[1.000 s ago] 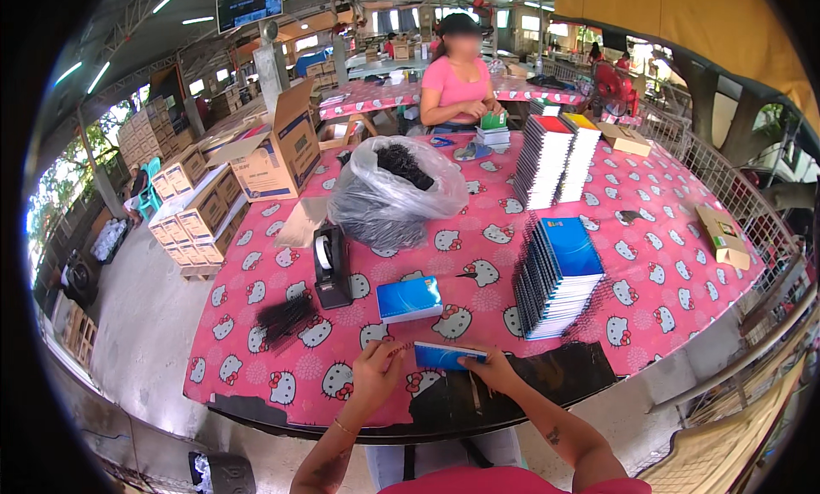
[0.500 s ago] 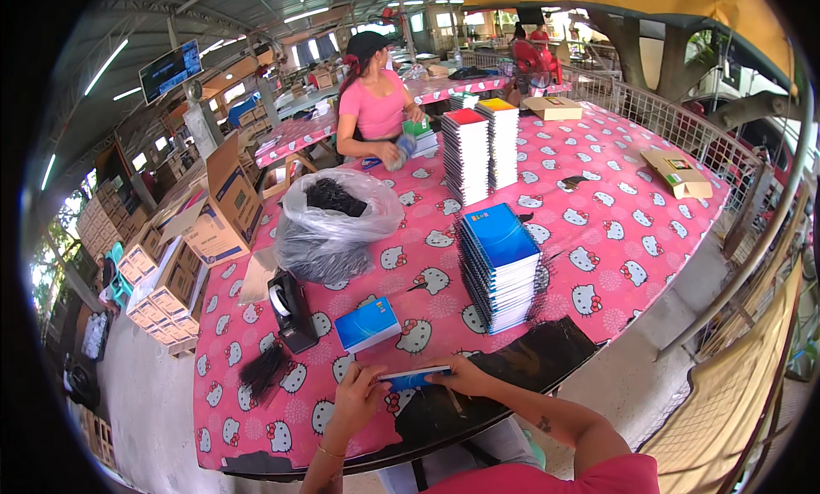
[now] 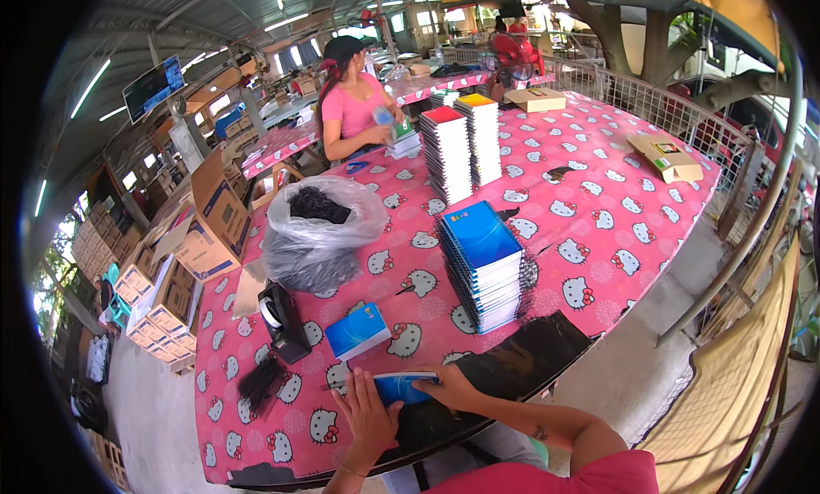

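Note:
A small blue-covered notebook (image 3: 404, 389) lies over the black mat (image 3: 547, 349) at the near table edge, its cover tilted toward me. My right hand (image 3: 454, 389) grips its right end, thumb on top. Flat against its left end rests my left hand (image 3: 369, 411), fingers stretched out. A thin dark strand pokes out beside the left fingertips; I cannot tell what it is. Just beyond sits a short stack of blue-covered pads (image 3: 359, 330). A tall stack of blue spiral notebooks (image 3: 484, 267) stands farther right.
A black tape dispenser (image 3: 284, 321) and a bundle of black wire strands (image 3: 260, 383) are at left, before a plastic bag (image 3: 320, 233) of black material. Red-topped (image 3: 448, 156) and yellow-topped (image 3: 480, 139) notebook stacks stand behind. A co-worker (image 3: 354, 105) handles notebooks across the table.
My left hand has gone from pinching the notebook's left end to lying flat on it. The notebook's cover now faces up more. The co-worker has lifted a notebook.

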Demonstrator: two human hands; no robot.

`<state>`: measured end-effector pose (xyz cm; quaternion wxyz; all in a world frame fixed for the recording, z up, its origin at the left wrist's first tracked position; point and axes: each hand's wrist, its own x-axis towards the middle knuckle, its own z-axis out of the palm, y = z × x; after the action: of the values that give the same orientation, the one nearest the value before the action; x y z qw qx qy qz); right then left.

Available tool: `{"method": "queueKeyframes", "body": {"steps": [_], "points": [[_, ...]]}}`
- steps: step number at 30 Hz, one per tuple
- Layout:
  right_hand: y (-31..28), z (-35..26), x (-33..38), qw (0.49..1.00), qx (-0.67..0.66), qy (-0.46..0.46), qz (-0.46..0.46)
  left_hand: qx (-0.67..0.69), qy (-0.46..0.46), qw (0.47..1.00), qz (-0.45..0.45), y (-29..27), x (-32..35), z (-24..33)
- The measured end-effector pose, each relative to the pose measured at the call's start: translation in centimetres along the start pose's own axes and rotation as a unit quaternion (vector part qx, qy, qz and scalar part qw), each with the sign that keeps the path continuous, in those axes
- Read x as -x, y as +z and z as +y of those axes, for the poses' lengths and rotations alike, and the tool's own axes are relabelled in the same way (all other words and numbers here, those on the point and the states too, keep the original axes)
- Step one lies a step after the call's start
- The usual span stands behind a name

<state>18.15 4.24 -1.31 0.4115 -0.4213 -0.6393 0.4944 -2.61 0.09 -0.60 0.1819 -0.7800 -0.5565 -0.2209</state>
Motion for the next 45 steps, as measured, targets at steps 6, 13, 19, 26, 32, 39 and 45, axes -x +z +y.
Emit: {"method": "queueKeyframes", "body": {"steps": [6, 13, 19, 26, 32, 39, 45], "points": [[1.1, 3.9, -1.0, 0.99, -0.002, -0.142, 0.02, 0.243, -0.003, 0.967, -0.077, 0.0, -2.9, -5.9], [0.2, 0.1, -0.6, 0.997, -0.03, -0.064, 0.003, 0.081, -0.002, 0.995, -0.049, -2.4, -4.4, -2.7], [0.8, -0.6, -0.3, 0.999, -0.039, -0.021, 0.011, -0.01, -0.028, 0.998, -0.055, -1.2, -1.3, -0.4], [-0.1, -3.5, 0.0, 0.995, -0.084, 0.044, 0.009, 0.033, -0.004, 0.996, -0.081, -2.0, -0.8, 0.7], [0.3, -0.9, -0.3, 0.998, -0.052, -0.011, 0.031, 0.039, 0.017, 0.996, -0.076, -2.4, -2.2, 0.8], [-1.4, -3.9, 0.1, 0.997, -0.015, 0.028, -0.064, 0.156, 0.09, 0.983, -0.039, -4.4, -5.7, -2.7], [-0.4, -0.3, -0.5, 0.996, -0.018, -0.061, -0.059, 0.212, 0.116, 0.968, -0.064, -4.7, -6.3, -3.1]]}}
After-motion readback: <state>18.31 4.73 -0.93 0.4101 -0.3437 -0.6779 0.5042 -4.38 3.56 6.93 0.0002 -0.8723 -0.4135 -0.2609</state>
